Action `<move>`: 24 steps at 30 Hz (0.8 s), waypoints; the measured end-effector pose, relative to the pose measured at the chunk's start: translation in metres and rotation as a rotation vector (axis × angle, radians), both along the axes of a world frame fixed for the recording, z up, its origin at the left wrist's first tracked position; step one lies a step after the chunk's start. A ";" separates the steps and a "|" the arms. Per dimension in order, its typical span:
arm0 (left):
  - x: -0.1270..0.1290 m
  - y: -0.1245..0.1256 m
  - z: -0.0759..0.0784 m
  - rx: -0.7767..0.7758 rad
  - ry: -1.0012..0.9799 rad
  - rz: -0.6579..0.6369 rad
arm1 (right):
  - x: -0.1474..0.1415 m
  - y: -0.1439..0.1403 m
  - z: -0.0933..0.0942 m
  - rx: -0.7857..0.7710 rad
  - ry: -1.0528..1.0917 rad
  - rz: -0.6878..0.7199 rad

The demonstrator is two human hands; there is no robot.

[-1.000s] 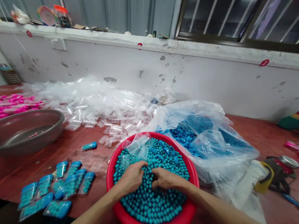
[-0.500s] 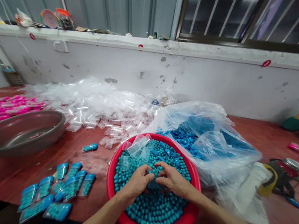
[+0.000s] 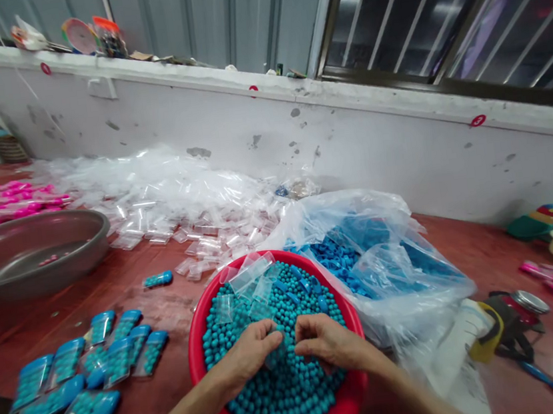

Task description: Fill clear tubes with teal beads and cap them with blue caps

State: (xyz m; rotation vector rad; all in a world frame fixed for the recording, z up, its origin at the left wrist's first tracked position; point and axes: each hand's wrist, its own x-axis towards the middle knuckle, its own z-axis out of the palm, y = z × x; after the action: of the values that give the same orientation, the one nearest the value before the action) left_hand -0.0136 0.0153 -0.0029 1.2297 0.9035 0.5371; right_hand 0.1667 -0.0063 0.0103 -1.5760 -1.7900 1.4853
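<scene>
A red basin [image 3: 195, 338] full of teal beads [image 3: 280, 404] stands in front of me. Over the beads, my left hand [image 3: 254, 352] is closed on a small clear plastic case [image 3: 275, 351], partly hidden by its fingers. To its right, a short gap away, my right hand [image 3: 327, 342] has thumb and fingers pinched together; whatever they hold is too small to make out. Clear empty cases [image 3: 251, 272] lie on the beads at the basin's far side, with several blue caps [image 3: 302, 283] near them.
Bead-filled cases with blue caps [image 3: 71, 360] lie at left, near a grey basin [image 3: 103, 231]. Clear cases [image 3: 215, 241] are heaped along the wall. A plastic bag [image 3: 387, 247] of blue caps adjoins the red basin; a yellow-and-black object [image 3: 488, 332] sits farther right.
My hands have moved slightly apart, and the right fingers have drawn into a tighter pinch. The whole view has shifted a little, so most things appear farther left.
</scene>
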 end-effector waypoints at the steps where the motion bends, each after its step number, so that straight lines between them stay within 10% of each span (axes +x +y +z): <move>1: 0.000 0.000 -0.001 -0.022 0.002 0.015 | 0.003 0.005 0.005 0.069 -0.122 0.030; 7: -0.001 0.001 -0.008 -0.105 -0.041 0.058 | -0.002 0.059 0.001 0.524 -0.591 -0.080; 16: 0.001 0.002 -0.010 -0.094 -0.080 0.119 | -0.001 0.058 -0.007 0.465 -0.447 -0.016; 24: 0.001 -0.001 -0.008 0.001 -0.074 0.071 | -0.011 0.006 -0.008 0.095 0.234 -0.116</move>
State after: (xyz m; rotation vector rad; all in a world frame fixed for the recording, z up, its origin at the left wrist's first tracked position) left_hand -0.0125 0.0144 -0.0111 1.1745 0.8870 0.6357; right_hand 0.1558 0.0001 0.0023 -1.3726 -1.5872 1.4423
